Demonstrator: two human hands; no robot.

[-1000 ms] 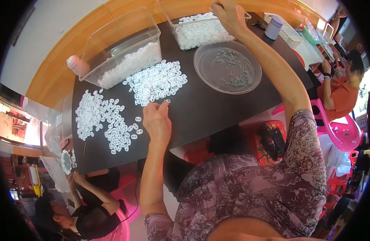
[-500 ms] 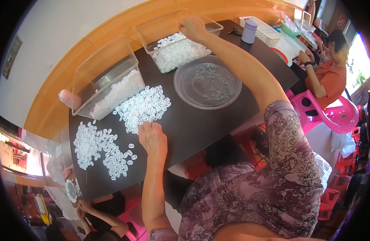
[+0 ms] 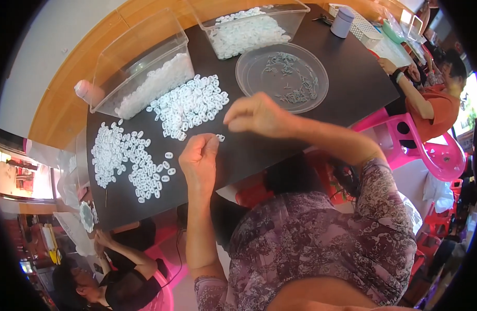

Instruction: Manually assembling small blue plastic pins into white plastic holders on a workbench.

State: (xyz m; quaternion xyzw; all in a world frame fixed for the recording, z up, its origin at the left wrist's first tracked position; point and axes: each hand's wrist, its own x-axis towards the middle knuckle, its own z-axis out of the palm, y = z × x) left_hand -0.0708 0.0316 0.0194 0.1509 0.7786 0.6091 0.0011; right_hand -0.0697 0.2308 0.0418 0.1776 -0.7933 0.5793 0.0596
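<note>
The left hand [image 3: 199,163] reaches in over the near edge of the dark surface [image 3: 352,78], fingers curled and thumb against them. A white oval piece [image 3: 221,138] shows at its thumb tip; I cannot tell whether this grip pinches it. Slightly farther, the right hand [image 3: 262,118] points leftward, fingers bent and blurred, its grip unclear. Scattered ovals [image 3: 145,176] lie left of the left hand; a denser heap [image 3: 192,106] sits just beyond it. A bare strip separates that heap from a round clear tray [image 3: 258,78]. Open room continues right of the tray to the right edge. Two clear bins [image 3: 295,19] close off the far side.
</note>
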